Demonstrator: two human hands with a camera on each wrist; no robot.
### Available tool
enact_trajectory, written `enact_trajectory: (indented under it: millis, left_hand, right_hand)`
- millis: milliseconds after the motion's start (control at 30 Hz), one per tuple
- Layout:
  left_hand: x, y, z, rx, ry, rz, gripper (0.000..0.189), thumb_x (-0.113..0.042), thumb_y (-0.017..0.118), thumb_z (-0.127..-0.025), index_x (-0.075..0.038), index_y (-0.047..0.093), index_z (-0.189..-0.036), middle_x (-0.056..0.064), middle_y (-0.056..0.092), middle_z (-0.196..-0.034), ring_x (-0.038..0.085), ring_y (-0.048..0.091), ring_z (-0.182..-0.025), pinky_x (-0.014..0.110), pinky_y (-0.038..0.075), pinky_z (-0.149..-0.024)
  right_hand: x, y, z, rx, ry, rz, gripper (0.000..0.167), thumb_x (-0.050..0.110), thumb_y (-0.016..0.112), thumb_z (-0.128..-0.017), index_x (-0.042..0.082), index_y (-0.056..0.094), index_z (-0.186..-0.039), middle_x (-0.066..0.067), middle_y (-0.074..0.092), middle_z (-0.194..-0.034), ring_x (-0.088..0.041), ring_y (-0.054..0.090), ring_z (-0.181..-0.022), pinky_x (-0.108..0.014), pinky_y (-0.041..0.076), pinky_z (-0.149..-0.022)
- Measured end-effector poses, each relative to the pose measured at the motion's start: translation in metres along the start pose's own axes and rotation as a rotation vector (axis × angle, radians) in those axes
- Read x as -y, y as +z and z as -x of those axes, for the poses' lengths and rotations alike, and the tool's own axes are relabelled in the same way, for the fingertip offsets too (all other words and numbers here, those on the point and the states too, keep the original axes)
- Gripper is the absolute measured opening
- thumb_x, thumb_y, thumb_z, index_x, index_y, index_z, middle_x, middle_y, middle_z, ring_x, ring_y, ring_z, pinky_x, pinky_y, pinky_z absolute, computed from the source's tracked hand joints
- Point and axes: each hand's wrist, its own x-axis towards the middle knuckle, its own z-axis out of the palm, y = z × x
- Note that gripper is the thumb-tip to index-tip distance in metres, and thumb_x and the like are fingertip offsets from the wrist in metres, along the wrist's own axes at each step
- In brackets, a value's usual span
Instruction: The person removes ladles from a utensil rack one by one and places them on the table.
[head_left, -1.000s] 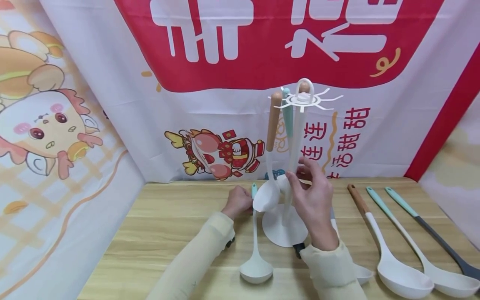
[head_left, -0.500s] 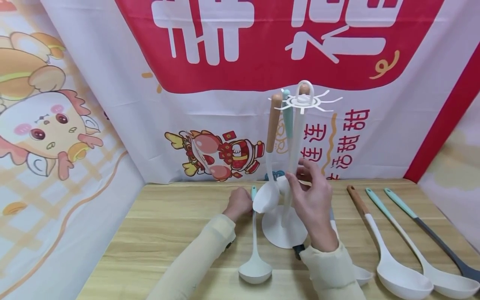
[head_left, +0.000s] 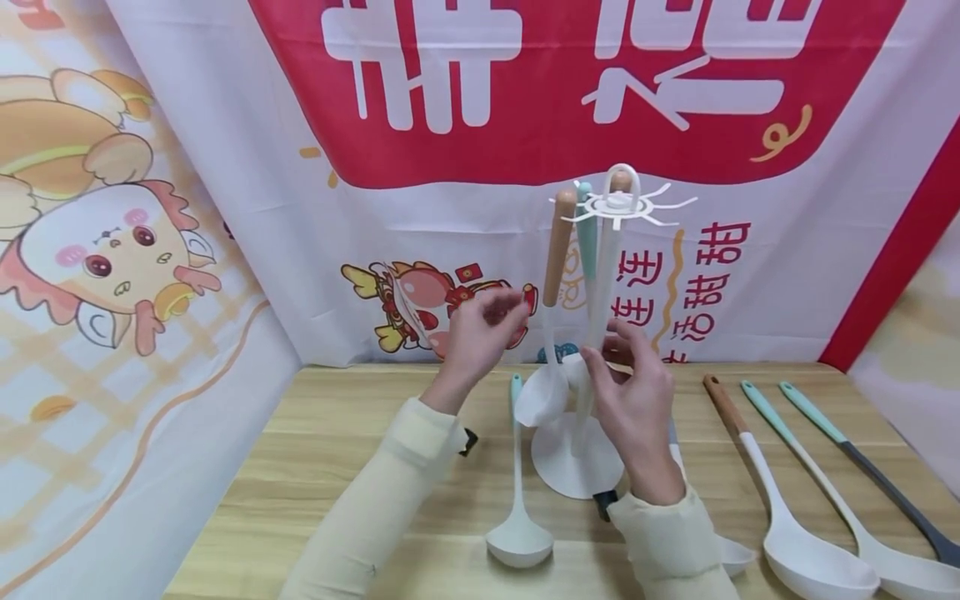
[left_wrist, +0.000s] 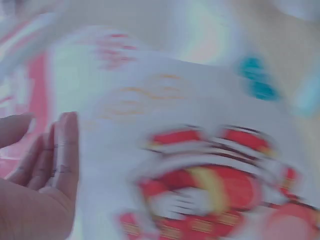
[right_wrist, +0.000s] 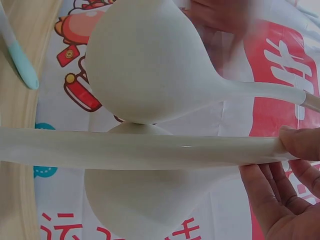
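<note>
A white utensil rack with a round base and a ring of hooks stands upright on the table. My right hand grips its pole between thumb and fingers. From the hooks hangs a white ladle with a wooden handle; a utensil with a mint handle hangs behind it, and another wooden handle end shows at the top. My left hand is raised to the left of the hanging ladle, holding nothing, its fingers fairly straight in the left wrist view.
A white ladle with a mint handle lies on the table, left of the rack. To the right lie a wooden-handled ladle, a mint-handled white one and a dark grey utensil. A printed cloth hangs behind.
My left hand has risen from the table beside the lying ladle's handle to beside the hanging ladle. My right hand stays on the pole. The head view has shifted slightly.
</note>
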Motion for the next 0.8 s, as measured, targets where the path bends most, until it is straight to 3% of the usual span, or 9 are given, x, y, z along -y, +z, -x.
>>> enact_trajectory:
  millis: [133,267,367,800]
  left_hand:
    - [-0.050,-0.004,-0.004,0.039,0.178,0.151,0.038,-0.020,0.071,-0.103,-0.011,0.067,-0.139,0.009,0.073,-0.129,0.020,0.070,-0.112,0.025,0.060,-0.095]
    - [-0.078,-0.004,-0.009,0.126,0.248,0.200,0.046,-0.016,0.068,-0.104,-0.010,0.059,-0.149,0.010,0.068,-0.139,0.021,0.067,-0.123,0.033,0.059,-0.106]
    - [-0.084,-0.002,-0.010,0.134,0.266,0.171,0.045,-0.014,0.066,-0.104,-0.007,0.058,-0.148,0.013,0.068,-0.138,0.023,0.068,-0.122,0.036,0.059,-0.107]
    - [-0.084,0.008,0.003,0.023,0.312,0.118,0.043,-0.012,0.068,-0.103,-0.005,0.059,-0.145,0.014,0.071,-0.131,0.024,0.070,-0.113,0.032,0.063,-0.099]
  right_hand:
    - [-0.001,0.000,0.000,0.002,-0.006,0.004,0.044,0.016,0.077,-0.097,0.006,0.063,-0.137,-0.018,0.074,-0.119,-0.033,0.076,-0.107,-0.049,0.065,-0.087]
    - [-0.002,0.001,-0.001,-0.003,-0.023,0.007,0.043,0.015,0.077,-0.097,0.005,0.063,-0.136,-0.018,0.075,-0.117,-0.034,0.076,-0.104,-0.049,0.065,-0.085]
    - [-0.003,0.001,-0.001,-0.004,-0.027,0.005,0.043,0.014,0.078,-0.096,0.004,0.063,-0.135,-0.019,0.075,-0.116,-0.034,0.076,-0.103,-0.049,0.066,-0.084]
    - [-0.002,0.000,-0.002,-0.003,-0.032,-0.005,0.042,0.012,0.077,-0.096,0.003,0.063,-0.135,-0.020,0.075,-0.117,-0.036,0.077,-0.104,-0.044,0.065,-0.084]
